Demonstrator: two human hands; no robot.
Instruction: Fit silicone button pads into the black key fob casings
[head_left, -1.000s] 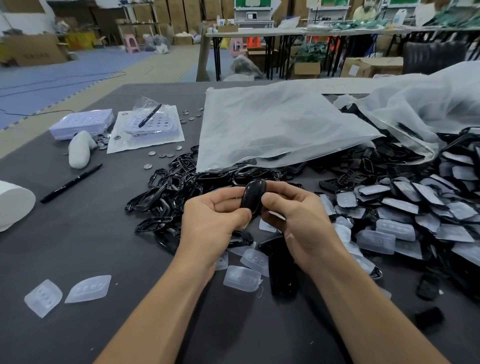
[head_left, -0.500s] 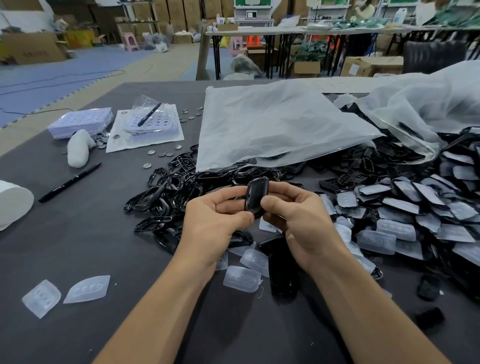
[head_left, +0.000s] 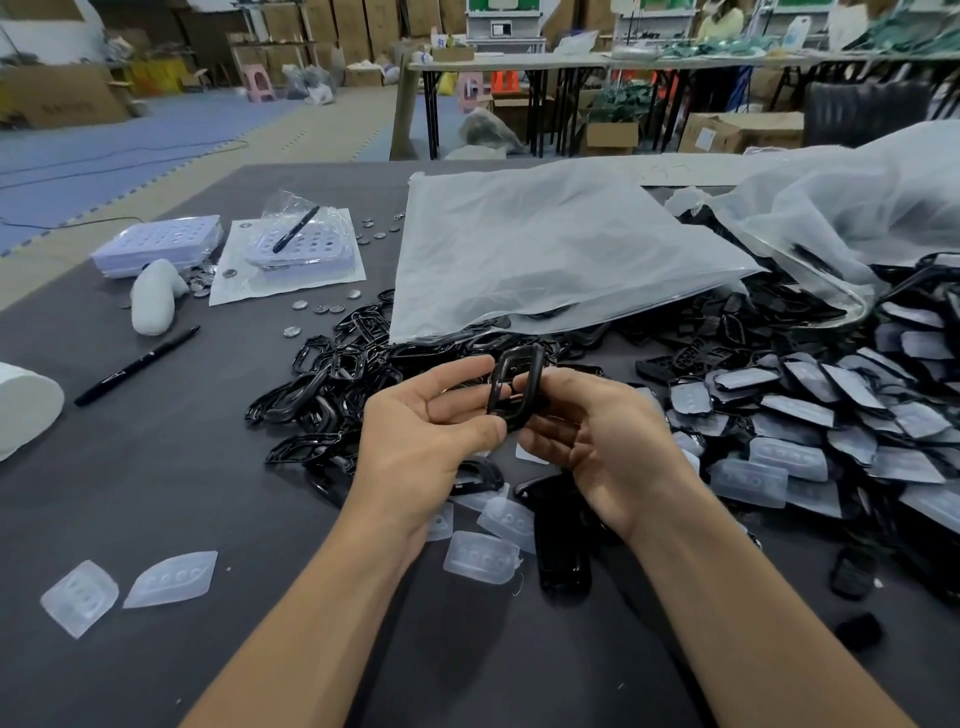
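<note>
Gripping: black key fob casing (head_left: 497, 387), an open frame stood on end, lifted clear of the table (head_left: 156, 493).
Left hand (head_left: 431, 431): pinching the casing's lower left edge, thumb in front, fingers stretched behind.
Right hand (head_left: 608, 441): curled onto the casing's right side, one fingertip at the frame's opening.
Loose silicone pads (head_left: 480, 561): flat on the table just below the casing, between the wrists.
Two stray pads (head_left: 171, 579): well down and left of the casing.
Frame heap (head_left: 332, 384): black rings piled left of the casing and behind it.
Mixed heap (head_left: 810, 426): pads and black parts jumbled together, right of the casing.
Plastic bag (head_left: 545, 249): behind the casing, draped over the frame heap's far edge.
Second black shell (head_left: 563, 540): flat below the casing, beside the right wrist.
Marker pen (head_left: 137, 373): well left of the casing.
Coin cells (head_left: 322, 307): scattered behind and left of the casing.
</note>
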